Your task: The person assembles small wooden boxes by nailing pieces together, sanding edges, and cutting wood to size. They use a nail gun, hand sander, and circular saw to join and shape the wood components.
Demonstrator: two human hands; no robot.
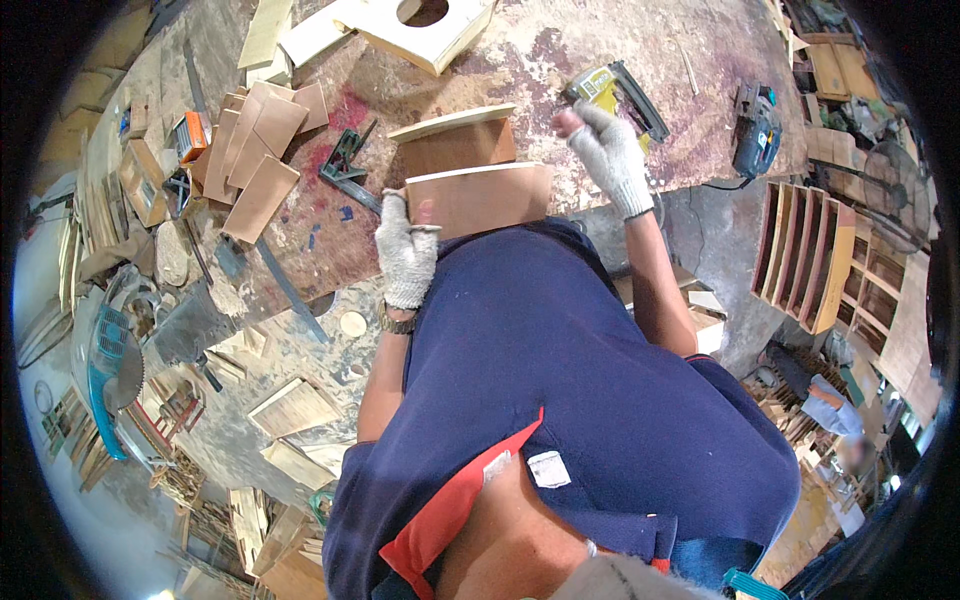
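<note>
A small brown wooden box [478,200] with pale, slightly curved edges stands at the table's near edge, against my front. My left hand [408,250], in a white knit glove, grips its near left corner; thumb and fingers lie on either side of the panel. Off to the box's right, my gloved right hand [608,155] is raised over the table, fingers apart and slightly bent, with nothing visible in them. Just beyond that hand lies a yellow and black nail gun [630,95], partly covered by it. A dark metal clamp or square [347,165] rests left of the box.
Thin brown boards [262,140] are piled on the worn table [350,255] at left, by an orange box [190,137]. A blue jigsaw [755,130] sits at the right edge. A pale box with a round hole [430,35] lies at the back. A circular saw [112,350] stands lower left.
</note>
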